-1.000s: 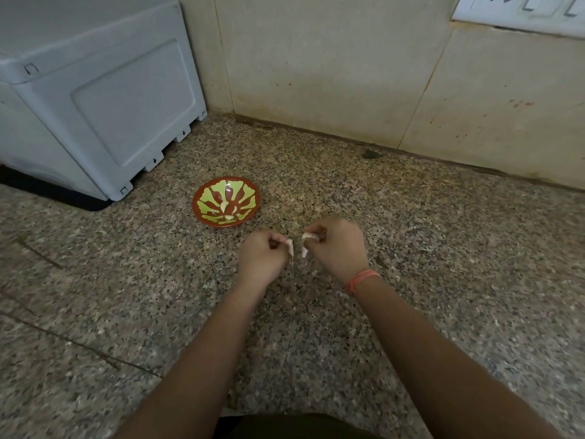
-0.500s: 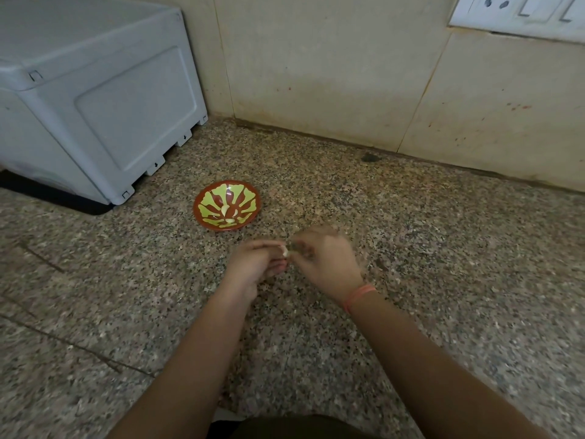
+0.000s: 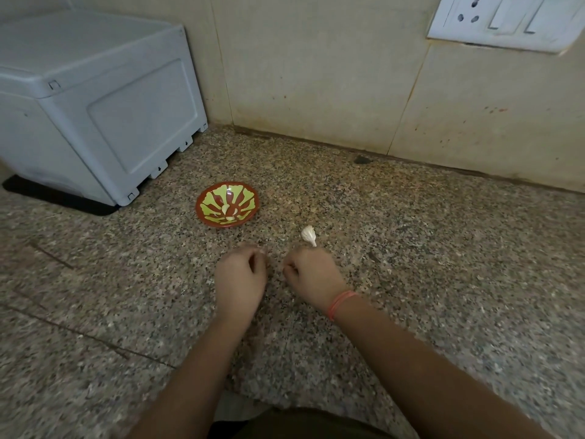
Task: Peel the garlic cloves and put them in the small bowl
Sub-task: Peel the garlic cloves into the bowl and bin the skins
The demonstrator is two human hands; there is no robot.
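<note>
The small red bowl with green petals [image 3: 209, 198] sits on the granite counter and has peeled garlic cloves [image 3: 226, 211] in its middle. A white unpeeled garlic piece [image 3: 309, 235] lies on the counter right of the bowl, just beyond my right hand. My left hand [image 3: 240, 277] hovers below the bowl with its fingers curled inward, and whatever is inside them is hidden. A short gap to its right, my right hand [image 3: 311, 275] has its fingertips pinched together on what looks like a small pale garlic clove [image 3: 290, 266]. An orange band circles that wrist.
A grey plastic appliance [image 3: 95, 99] stands at the back left on a black mat. The tiled wall [image 3: 316, 74] closes the back, with a switchboard [image 3: 506, 20] at the top right. The counter's front edge is near my body.
My hands, joined around a clove half a second ago, have drawn apart and toward me. The white garlic piece beyond my right hand now shows.
</note>
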